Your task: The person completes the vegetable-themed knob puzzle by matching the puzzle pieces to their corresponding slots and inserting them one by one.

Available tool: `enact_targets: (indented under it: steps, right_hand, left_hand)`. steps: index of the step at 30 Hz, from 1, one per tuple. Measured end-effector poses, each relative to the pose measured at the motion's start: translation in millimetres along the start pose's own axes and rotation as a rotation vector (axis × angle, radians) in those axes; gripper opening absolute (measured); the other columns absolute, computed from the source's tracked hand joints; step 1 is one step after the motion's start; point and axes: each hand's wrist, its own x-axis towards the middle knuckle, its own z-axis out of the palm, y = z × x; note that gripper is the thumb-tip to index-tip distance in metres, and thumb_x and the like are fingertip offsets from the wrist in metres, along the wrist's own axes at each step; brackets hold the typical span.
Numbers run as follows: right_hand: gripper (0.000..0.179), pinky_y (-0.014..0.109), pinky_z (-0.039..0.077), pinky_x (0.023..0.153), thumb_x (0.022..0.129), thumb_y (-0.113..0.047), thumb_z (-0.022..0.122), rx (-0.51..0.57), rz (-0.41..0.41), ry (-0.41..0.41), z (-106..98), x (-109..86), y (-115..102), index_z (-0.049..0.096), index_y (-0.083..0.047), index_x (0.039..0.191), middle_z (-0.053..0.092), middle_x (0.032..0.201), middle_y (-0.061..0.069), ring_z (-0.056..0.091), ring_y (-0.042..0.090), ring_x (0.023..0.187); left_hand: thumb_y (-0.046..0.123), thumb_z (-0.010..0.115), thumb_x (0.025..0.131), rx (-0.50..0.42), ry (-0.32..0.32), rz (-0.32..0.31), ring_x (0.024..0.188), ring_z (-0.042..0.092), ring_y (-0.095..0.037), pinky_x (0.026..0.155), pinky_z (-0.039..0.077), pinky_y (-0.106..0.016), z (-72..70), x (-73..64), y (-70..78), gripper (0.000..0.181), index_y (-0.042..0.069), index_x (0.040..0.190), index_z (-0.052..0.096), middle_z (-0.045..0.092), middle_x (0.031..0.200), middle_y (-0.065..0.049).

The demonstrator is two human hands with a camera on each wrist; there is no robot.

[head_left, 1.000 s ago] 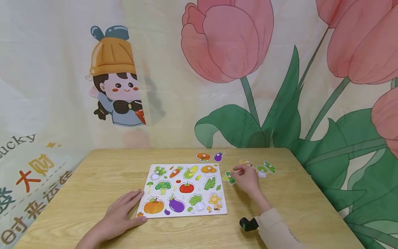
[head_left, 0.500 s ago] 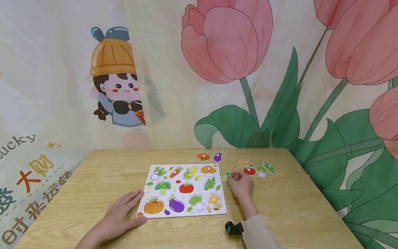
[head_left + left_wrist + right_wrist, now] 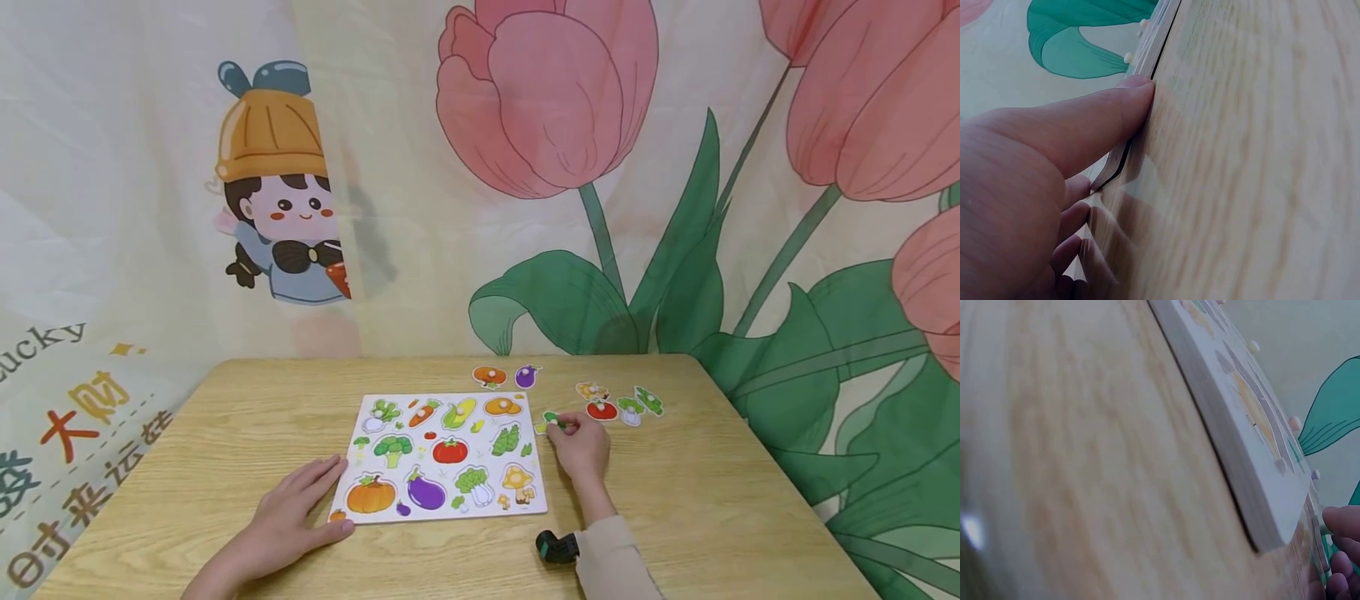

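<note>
A white vegetable puzzle board [image 3: 442, 471] lies on the wooden table. My left hand [image 3: 296, 517] rests at its front left corner, fingers fairly straight along the left side. Its thumb [image 3: 1104, 115] lies against the front edge in the left wrist view. Just off the board's right side, my right hand [image 3: 583, 446] pinches a green broccoli puzzle piece [image 3: 550, 416] from above; the fingers partly cover it. Thumb and fingers [image 3: 1344, 522] show at the right edge of the right wrist view. Radish, carrot and corn pieces with knobs sit in the board's back row.
Behind the board lie a pumpkin piece [image 3: 489, 377] and an eggplant piece [image 3: 527, 377]. Beyond the right hand are mushroom [image 3: 592, 390], tomato [image 3: 601, 411], bok choy [image 3: 631, 409] and pea pod [image 3: 649, 402] pieces. A printed curtain [image 3: 420, 208] hangs behind the table.
My right hand has shifted slightly left and nearer the board, onto the broccoli piece, uncovering the tomato piece. The left hand and the board have stayed in place.
</note>
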Motion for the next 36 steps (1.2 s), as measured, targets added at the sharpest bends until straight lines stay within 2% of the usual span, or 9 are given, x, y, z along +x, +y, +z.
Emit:
enact_targets:
  steps: [15,21,25,30,36]
  right_hand:
    - [0.015,0.033,0.042,0.071,0.091,-0.014,0.084,-0.025,-0.013,-0.02,-2,0.1,-5,0.083,-0.004,0.102,0.067,0.084,0.007,0.057,0.022,0.08]
    - [0.013,0.031,0.042,0.072,0.092,-0.014,0.083,-0.03,0.001,-0.091,-7,3.0,-4,0.083,-0.005,0.102,0.069,0.087,0.006,0.057,0.022,0.083]
    - [0.014,0.03,0.043,0.072,0.093,-0.016,0.083,0.009,0.025,-0.131,-10,4.4,-8,0.084,-0.007,0.104,0.069,0.09,0.006,0.057,0.022,0.086]
    - [0.015,0.027,0.046,0.071,0.094,-0.016,0.083,0.079,-0.017,-0.178,-7,5.7,-13,0.084,-0.008,0.105,0.072,0.095,0.006,0.058,0.021,0.089]
    - [0.015,0.024,0.046,0.063,0.095,-0.019,0.082,0.108,-0.059,-0.312,8,-1.0,-31,0.084,-0.013,0.109,0.068,0.095,0.004,0.057,0.019,0.089]
  left_hand:
    - [0.06,0.08,0.089,-0.023,-0.009,-0.014,0.151,0.033,-0.045,0.102,0.031,-0.074,0.0,0.7,-1.1,0.09,0.011,0.158,0.052,0.046,0.164,-0.014]
    - [0.06,0.08,0.088,-0.026,-0.013,-0.016,0.15,0.034,-0.046,0.101,0.032,-0.074,-0.2,-0.2,0.3,0.09,0.01,0.158,0.053,0.047,0.163,-0.015]
    - [0.059,0.08,0.089,-0.031,-0.022,-0.02,0.151,0.033,-0.046,0.103,0.031,-0.073,-0.2,0.2,0.5,0.09,0.01,0.158,0.052,0.046,0.164,-0.015]
    - [0.058,0.08,0.089,-0.017,-0.025,-0.014,0.151,0.034,-0.046,0.103,0.032,-0.075,-0.3,0.4,1.3,0.089,0.009,0.158,0.052,0.046,0.164,-0.016]
    - [0.058,0.081,0.089,-0.011,-0.029,-0.023,0.151,0.034,-0.045,0.102,0.033,-0.074,0.4,-0.1,1.3,0.09,0.01,0.159,0.051,0.045,0.164,-0.015]
